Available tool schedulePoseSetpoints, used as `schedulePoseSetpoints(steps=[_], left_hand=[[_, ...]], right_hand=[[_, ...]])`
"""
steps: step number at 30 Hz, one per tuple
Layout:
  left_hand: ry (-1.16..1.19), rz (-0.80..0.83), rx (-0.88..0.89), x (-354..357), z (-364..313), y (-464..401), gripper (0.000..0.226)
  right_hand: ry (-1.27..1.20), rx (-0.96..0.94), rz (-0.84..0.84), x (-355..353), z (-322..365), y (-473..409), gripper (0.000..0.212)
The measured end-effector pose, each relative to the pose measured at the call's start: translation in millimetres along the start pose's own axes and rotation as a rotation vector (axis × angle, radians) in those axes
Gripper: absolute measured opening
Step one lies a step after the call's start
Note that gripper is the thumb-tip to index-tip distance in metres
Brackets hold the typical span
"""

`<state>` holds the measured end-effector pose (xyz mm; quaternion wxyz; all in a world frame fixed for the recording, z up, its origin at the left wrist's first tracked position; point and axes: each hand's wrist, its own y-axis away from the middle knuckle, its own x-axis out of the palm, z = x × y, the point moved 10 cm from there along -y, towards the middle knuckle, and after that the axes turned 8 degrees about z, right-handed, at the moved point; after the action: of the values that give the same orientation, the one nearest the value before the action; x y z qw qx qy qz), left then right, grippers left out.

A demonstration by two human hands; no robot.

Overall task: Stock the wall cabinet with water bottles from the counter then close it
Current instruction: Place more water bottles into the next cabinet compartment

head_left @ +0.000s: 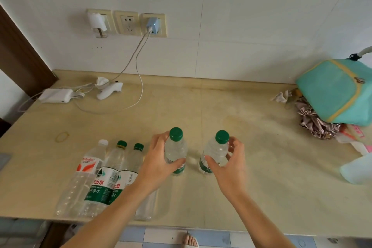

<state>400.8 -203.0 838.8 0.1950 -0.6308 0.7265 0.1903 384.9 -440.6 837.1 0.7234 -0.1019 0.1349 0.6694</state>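
Two small water bottles with green caps stand upright on the beige counter point(261, 147). My left hand point(159, 161) wraps around the left small bottle point(176, 147), and my right hand point(229, 167) wraps around the right small bottle point(216, 149). To the left stand taller bottles in a row near the front edge: a white-capped bottle with a red label point(88, 167) and two green-capped bottles point(106, 177) point(130, 165). My left forearm hides part of another clear bottle point(147, 207). The wall cabinet is out of sight.
A teal bag point(334, 90) lies at the right over crumpled wrappers point(314, 121). A white power adapter point(56, 95), cables and a white device point(108, 90) lie at the back left under wall sockets point(126, 23). A rubber band point(62, 136) lies at the left.
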Motion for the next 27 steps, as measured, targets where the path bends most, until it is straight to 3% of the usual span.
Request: schedulePoseSetpoints(steps=[3,7,14,19,27], left_hand=[[0.095,-0.029,-0.069,5.4,11.2,2.6,0.081],[0.234,-0.066,-0.187,19.3,33.4,6.7,0.076],[0.306,-0.142,-0.171,14.0,20.6,5.6,0.070],[0.382,-0.147,-0.037,-24.7,-33.4,-10.0,0.071],[0.406,-0.223,0.329,-123.7,-184.7,-28.4,0.059]], right_hand=[[-0.049,0.086,0.077,7.2,-22.9,-0.4,0.078],[-0.111,0.176,0.148,18.1,-50.2,-5.4,0.063],[-0.155,0.146,0.129,16.8,-35.7,-13.1,0.052],[-0.194,0.022,0.051,-4.2,36.4,-23.9,0.054],[-0.225,-0.310,-0.051,-40.8,196.8,-18.5,0.049]])
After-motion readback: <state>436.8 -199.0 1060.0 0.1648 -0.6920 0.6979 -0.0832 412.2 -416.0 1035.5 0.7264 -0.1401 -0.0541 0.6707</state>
